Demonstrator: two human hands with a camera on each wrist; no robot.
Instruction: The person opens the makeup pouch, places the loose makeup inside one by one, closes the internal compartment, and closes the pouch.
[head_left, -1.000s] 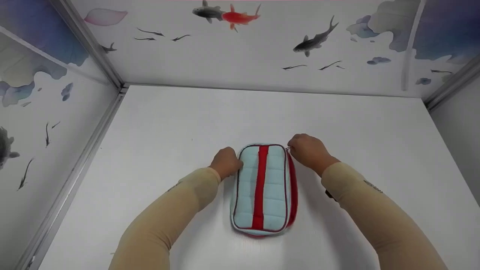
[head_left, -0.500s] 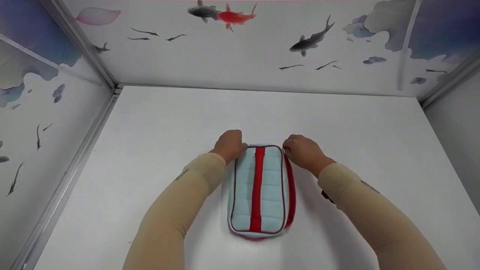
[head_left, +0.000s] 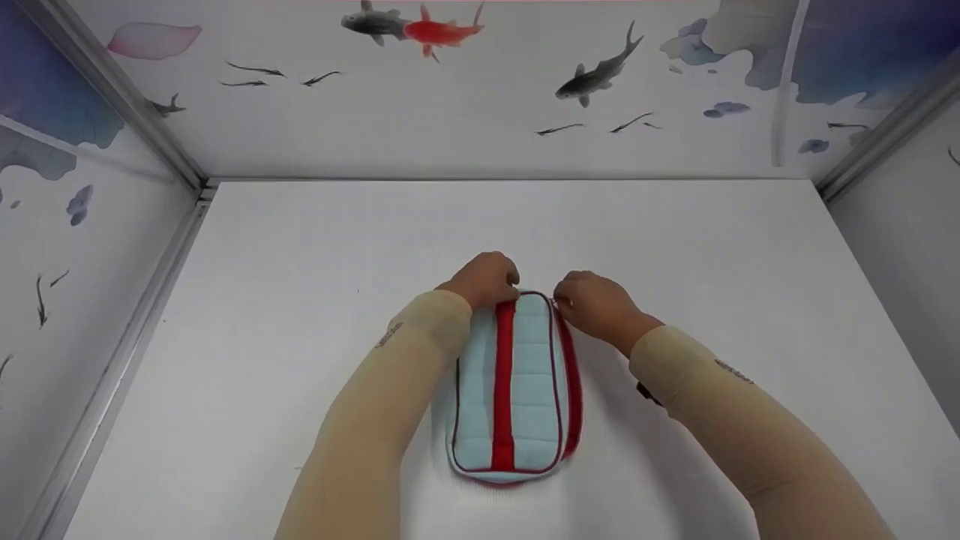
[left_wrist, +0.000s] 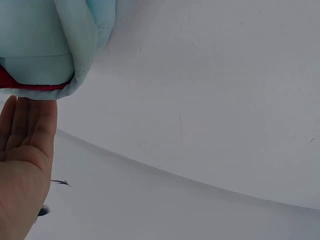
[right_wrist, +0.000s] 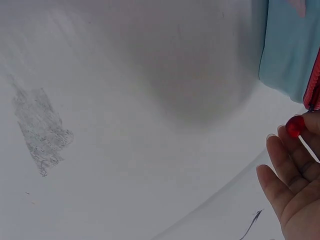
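A light blue quilted pouch [head_left: 534,375] with a red centre stripe and dark red piping lies lengthwise on the white table. My left hand [head_left: 484,279] holds its far end, thumb by the top of the stripe; in the left wrist view the fingers [left_wrist: 35,117] reach behind that end. At the far right corner, my right hand [head_left: 598,306] pinches the zipper pull, whose red ball [right_wrist: 295,126] shows between thumb and fingers in the right wrist view. The red zipper [right_wrist: 313,87] runs down the pouch's right side.
The white table [head_left: 300,240] reaches to a back wall [head_left: 465,112] printed with fish and ink-wash patterns. Side panels with metal framing [head_left: 112,375] border it. A grey smudge [right_wrist: 42,130] marks the surface in the right wrist view.
My left hand has moved from the pouch's left side up and over to its far end, near the stripe. My right hand stays at the far right corner. The head view has shifted slightly.
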